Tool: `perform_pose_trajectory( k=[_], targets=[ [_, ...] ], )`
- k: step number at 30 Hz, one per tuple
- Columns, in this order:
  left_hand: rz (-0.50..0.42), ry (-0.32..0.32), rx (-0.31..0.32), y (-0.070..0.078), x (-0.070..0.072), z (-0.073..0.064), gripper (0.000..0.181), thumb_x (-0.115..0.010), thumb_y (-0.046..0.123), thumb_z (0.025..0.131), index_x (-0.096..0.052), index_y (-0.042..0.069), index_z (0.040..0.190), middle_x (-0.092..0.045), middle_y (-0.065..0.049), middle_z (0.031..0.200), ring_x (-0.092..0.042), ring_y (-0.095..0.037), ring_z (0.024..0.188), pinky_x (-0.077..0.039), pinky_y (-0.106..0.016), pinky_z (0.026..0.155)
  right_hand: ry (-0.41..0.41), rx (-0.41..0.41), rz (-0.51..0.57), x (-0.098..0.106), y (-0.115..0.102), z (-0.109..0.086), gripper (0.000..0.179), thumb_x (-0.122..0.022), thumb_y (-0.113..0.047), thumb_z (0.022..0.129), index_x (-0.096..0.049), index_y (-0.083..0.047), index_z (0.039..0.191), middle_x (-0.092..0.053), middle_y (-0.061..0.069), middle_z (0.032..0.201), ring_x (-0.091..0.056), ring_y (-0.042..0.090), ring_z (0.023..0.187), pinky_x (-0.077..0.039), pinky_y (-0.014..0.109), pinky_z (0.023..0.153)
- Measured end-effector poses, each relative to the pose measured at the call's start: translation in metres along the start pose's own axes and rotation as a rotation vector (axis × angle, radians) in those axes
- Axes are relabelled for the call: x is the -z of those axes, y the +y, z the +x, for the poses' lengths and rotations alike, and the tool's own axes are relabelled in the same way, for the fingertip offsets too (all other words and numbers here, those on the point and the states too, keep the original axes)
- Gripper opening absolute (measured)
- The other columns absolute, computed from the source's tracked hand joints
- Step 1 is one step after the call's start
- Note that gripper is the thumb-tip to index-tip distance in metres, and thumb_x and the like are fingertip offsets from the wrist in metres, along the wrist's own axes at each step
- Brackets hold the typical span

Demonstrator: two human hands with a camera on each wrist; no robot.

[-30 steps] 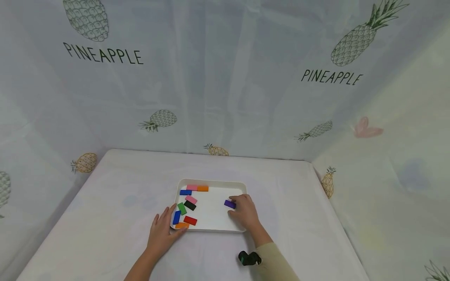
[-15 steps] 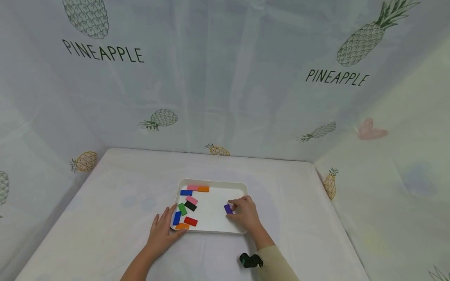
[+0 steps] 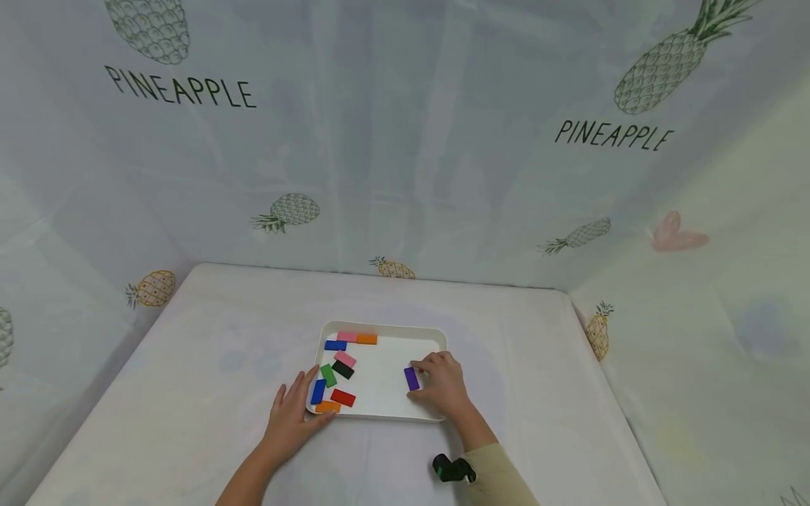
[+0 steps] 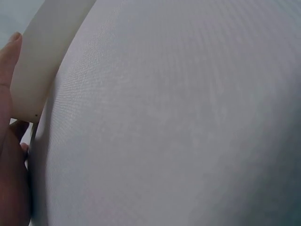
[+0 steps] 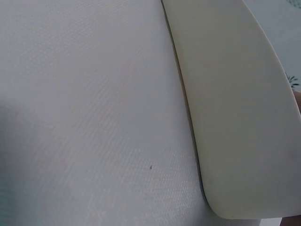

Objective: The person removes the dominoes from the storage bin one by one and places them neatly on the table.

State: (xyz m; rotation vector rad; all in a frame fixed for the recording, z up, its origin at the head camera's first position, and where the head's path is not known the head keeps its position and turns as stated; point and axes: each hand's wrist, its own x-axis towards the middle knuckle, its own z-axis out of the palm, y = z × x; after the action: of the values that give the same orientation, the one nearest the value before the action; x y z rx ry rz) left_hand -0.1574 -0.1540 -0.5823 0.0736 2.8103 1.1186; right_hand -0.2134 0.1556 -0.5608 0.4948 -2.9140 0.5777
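Note:
A white rectangular tray point(image 3: 386, 417) lies on the cloth-covered table with small coloured blocks in it. My left hand point(image 3: 292, 419) rests at the tray's near left corner, fingers extended along its left edge and thumb at the front rim. Over the tray's right side, my right hand point(image 3: 443, 383) pinches a purple block point(image 3: 411, 379) end to end, thumb at the near end and a fingertip at the far end. In the left wrist view, part of the left hand point(image 4: 8, 94) shows against the tray wall point(image 4: 44, 61). The right wrist view mostly holds the tray's outer wall point(image 5: 235, 108).
At the tray's left lie a red block point(image 3: 343, 398), a black block point(image 3: 343, 369), a green block point(image 3: 328, 375), and several pink, blue and orange ones. A black device point(image 3: 451, 469) sits by the right sleeve. Pineapple-printed cloth point(image 3: 392, 140) hangs behind the table.
The purple block has turned from nearly crosswise to nearly lengthwise, with the right thumb and finger now at its two ends. The left hand has stayed on the tray corner.

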Motion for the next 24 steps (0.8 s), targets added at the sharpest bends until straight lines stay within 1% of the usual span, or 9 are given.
perform_pose_trajectory(
  k=[8, 11, 15, 19, 24],
  targets=[
    [0.000, 0.001, 0.005, 0.000, 0.004, -0.003, 0.105, -0.074, 0.059, 0.076, -0.020, 0.014, 0.155, -0.028, -0.021, 0.155, -0.013, -0.039, 0.145, 0.007, -0.059, 0.114, -0.016, 0.001, -0.045, 0.002, -0.003, 0.001, 0.049, -0.089, -0.040, 0.066, -0.076, -0.018, 0.108, -0.058, -0.008, 0.089, -0.050, 0.020, 0.101, -0.044, 0.045, 0.088],
    [-0.008, 0.001, 0.000, 0.001, 0.005, -0.003, 0.105, -0.075, 0.057, 0.076, -0.020, 0.014, 0.155, -0.028, -0.021, 0.155, -0.013, -0.039, 0.145, 0.007, -0.059, 0.114, -0.012, -0.006, -0.037, 0.005, -0.005, 0.002, 0.047, -0.089, -0.039, 0.066, -0.076, -0.017, 0.106, -0.058, -0.007, 0.086, -0.051, 0.022, 0.101, -0.045, 0.045, 0.085],
    [-0.016, -0.003, -0.013, 0.001, 0.004, -0.002, 0.106, -0.074, 0.058, 0.075, -0.020, 0.015, 0.155, -0.027, -0.020, 0.156, -0.013, -0.039, 0.145, 0.007, -0.059, 0.114, -0.004, -0.028, 0.006, 0.007, -0.006, 0.002, 0.046, -0.089, -0.036, 0.066, -0.076, -0.015, 0.105, -0.059, -0.007, 0.086, -0.051, 0.023, 0.101, -0.045, 0.046, 0.083],
    [-0.012, 0.011, -0.025, 0.000, 0.002, -0.002, 0.106, -0.074, 0.060, 0.075, -0.020, 0.015, 0.155, -0.028, -0.020, 0.156, -0.014, -0.039, 0.144, 0.005, -0.060, 0.114, 0.010, -0.019, 0.028, 0.007, -0.004, 0.001, 0.048, -0.089, -0.037, 0.066, -0.074, -0.014, 0.106, -0.062, -0.005, 0.093, -0.053, 0.024, 0.102, -0.044, 0.047, 0.086],
    [-0.006, 0.023, -0.030, -0.001, 0.001, -0.005, 0.106, -0.074, 0.058, 0.075, -0.020, 0.014, 0.155, -0.029, -0.020, 0.155, -0.015, -0.040, 0.144, 0.005, -0.060, 0.114, 0.048, 0.037, 0.021, 0.012, -0.001, -0.004, 0.048, -0.090, -0.037, 0.065, -0.074, -0.015, 0.104, -0.064, 0.000, 0.104, -0.052, 0.027, 0.108, -0.042, 0.052, 0.093]
  ],
)
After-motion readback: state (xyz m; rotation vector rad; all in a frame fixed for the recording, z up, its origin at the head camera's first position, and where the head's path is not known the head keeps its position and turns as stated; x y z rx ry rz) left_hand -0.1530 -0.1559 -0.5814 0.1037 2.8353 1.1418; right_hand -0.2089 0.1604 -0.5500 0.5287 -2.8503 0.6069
